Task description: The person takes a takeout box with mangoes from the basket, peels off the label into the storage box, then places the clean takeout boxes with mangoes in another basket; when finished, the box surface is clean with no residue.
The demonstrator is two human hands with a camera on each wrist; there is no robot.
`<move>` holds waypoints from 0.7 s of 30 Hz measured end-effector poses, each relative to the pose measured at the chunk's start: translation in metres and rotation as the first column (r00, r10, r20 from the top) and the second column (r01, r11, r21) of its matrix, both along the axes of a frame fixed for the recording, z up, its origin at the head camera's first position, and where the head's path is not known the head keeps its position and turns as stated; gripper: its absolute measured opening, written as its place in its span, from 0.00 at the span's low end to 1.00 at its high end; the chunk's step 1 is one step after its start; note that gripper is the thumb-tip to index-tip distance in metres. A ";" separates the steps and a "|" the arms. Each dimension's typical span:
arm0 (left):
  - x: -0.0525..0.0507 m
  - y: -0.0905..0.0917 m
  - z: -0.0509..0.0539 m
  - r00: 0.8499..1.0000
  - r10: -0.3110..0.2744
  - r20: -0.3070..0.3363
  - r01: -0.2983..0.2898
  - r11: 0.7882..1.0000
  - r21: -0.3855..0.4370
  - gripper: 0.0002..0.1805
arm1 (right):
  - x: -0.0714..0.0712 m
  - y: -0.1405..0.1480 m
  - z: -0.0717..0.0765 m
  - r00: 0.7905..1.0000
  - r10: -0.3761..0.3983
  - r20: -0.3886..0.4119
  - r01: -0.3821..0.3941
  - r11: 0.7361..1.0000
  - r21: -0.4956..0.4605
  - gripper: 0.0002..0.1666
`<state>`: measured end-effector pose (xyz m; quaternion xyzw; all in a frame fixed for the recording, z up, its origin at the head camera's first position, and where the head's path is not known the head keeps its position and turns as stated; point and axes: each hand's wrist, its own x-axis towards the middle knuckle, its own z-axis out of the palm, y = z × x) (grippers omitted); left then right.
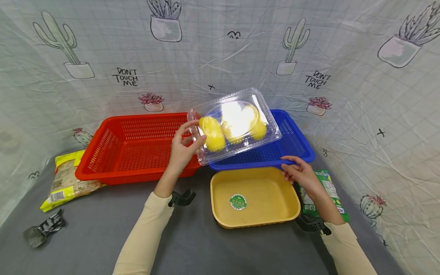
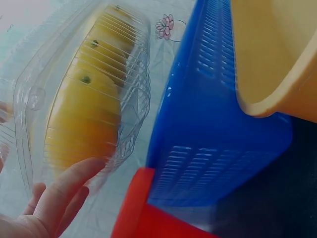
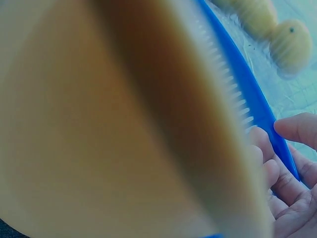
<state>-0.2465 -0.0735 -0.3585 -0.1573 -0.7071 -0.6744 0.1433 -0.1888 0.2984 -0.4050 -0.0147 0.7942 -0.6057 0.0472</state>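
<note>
My left hand (image 1: 183, 147) grips the left end of a clear plastic clamshell box (image 1: 237, 151), thumb and fingers on its edge. Inside lie three yellow fruits (image 1: 214, 133), perhaps mangoes. The box is tilted and held above the blue basket (image 1: 297, 141); the left wrist view shows the box (image 2: 136, 94) side-on, apart from the basket. On the basket's near right rim, my right hand (image 1: 304, 177) pinches the edge between thumb and curled fingers, plainest in the right wrist view at the blue rim (image 3: 270, 116). Glare hides part of the fruit.
A red basket (image 1: 137, 175) stands left of the blue one. In front sits a yellow tray (image 1: 264, 198) with a green sticker. A yellow-edged food bag (image 1: 65, 183) and a black-wrapped object (image 1: 44, 229) lie left. A green packet (image 1: 330, 191) is partly behind my right arm.
</note>
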 end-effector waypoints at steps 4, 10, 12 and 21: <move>-0.006 0.005 -0.003 1.000 0.002 0.020 -0.002 1.000 -0.009 0.26 | 0.000 0.001 0.000 1.000 0.008 0.001 -0.008 1.000 -0.009 0.31; -0.014 0.015 -0.007 0.992 -0.068 0.108 0.061 0.996 0.061 0.26 | 0.000 0.000 0.001 1.000 0.012 -0.001 -0.012 1.000 -0.006 0.31; -0.015 0.018 -0.008 0.990 -0.080 0.116 0.072 0.995 0.069 0.27 | -0.001 -0.001 0.001 1.000 0.015 -0.002 -0.015 1.000 -0.006 0.30; -0.022 0.033 -0.006 0.983 -0.101 0.153 0.097 0.995 0.033 0.28 | 0.001 -0.001 0.000 1.000 0.003 0.007 -0.003 1.000 0.001 0.30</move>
